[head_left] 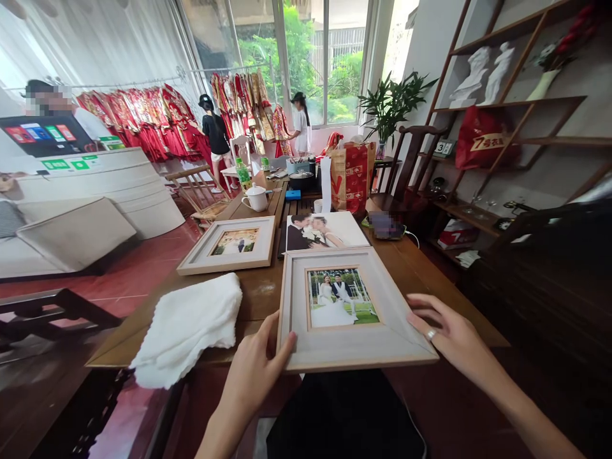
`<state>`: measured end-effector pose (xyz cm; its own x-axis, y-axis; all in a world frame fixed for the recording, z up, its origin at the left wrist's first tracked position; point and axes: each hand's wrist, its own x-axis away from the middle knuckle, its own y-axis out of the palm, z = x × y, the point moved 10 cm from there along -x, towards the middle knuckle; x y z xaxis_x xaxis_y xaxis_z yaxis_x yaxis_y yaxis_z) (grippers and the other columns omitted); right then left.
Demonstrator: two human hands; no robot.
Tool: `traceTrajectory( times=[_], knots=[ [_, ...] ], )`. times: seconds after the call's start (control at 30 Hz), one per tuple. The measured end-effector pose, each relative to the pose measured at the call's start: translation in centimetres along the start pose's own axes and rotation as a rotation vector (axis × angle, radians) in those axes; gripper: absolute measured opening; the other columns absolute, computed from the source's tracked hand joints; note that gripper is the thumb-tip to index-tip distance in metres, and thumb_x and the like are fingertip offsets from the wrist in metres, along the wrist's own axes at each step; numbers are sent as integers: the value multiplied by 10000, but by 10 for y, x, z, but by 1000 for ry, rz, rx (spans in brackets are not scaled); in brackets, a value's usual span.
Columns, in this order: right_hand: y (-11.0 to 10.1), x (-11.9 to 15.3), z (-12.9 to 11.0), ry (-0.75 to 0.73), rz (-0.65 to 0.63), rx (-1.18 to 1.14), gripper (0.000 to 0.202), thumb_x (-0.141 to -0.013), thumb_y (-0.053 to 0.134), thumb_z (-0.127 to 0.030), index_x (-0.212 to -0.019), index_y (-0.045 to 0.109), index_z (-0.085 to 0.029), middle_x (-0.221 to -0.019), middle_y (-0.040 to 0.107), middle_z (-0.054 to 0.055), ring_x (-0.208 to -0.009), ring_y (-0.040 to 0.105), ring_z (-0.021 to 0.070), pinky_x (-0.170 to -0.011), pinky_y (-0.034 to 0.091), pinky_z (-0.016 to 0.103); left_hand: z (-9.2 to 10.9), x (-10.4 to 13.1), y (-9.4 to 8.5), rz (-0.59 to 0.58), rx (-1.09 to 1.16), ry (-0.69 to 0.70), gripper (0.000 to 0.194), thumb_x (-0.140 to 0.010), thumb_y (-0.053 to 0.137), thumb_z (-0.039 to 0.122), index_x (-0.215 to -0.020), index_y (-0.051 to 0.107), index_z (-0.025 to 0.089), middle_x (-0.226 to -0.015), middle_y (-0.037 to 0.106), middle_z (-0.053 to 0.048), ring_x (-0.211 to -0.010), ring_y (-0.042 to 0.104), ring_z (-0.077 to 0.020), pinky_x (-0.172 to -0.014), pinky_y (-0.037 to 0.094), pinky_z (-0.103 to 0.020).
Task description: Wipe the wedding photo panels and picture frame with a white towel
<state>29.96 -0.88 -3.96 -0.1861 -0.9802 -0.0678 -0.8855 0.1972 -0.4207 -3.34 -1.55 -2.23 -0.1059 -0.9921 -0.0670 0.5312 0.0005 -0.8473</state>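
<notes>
A pale framed wedding photo (342,296) lies at the near edge of the wooden table (258,296). My left hand (262,354) grips its lower left side, thumb on top of the frame and fingers at the outer edge, partly hidden. On the right side, my right hand (442,328), with a ring on one finger, holds the edge between thumb and fingers. Left of the frame is a crumpled white cloth (191,325), hanging over the table edge. Behind the cloth lies a second framed photo (232,244). A photo album or print (327,231) touches the held frame's far edge.
A white teapot (255,197), a green bottle (243,173), a red paper bag (356,175) and a phone (386,225) with a cable stand or lie farther back. Shelves (507,137) rise at right. People are near clothes racks (143,121) and a counter (105,185).
</notes>
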Motion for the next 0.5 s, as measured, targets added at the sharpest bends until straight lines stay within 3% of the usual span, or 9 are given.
traceTrajectory(
  times=[0.07,0.17,0.33,0.5],
  knots=[
    [8,-18,-2,-72,16,-72,465,-709,622,-454,-1110,535,-234,-1201,559,116,-1066,574,270,-752,540,330,-2,1,2,-3,-21,-17,534,-869,362,505,-1275,446,169,-679,620,-35,-683,605,-251,-563,360,-274],
    [24,-43,-5,-157,-20,-125,497,-722,625,-402,-1172,498,-232,-1236,540,121,-1148,523,268,-883,492,380,-4,2,4,0,-56,-30,566,-872,351,493,-1314,416,145,-655,613,-39,-656,600,-247,-555,348,-267],
    [37,-65,-23,-319,-28,-24,496,-721,635,-325,-1201,536,-251,-1463,290,85,-1319,313,278,-1077,267,444,-5,3,3,27,-84,-21,576,-874,335,491,-1330,406,146,-702,633,-55,-676,610,-245,-557,344,-258],
    [45,-65,-35,-396,-129,-20,341,-762,556,-249,-1094,629,-270,-1442,346,35,-1331,298,243,-1101,213,418,-8,4,5,41,-71,-31,579,-865,344,513,-1330,410,174,-697,637,-45,-659,614,-241,-537,334,-253]
  ],
)
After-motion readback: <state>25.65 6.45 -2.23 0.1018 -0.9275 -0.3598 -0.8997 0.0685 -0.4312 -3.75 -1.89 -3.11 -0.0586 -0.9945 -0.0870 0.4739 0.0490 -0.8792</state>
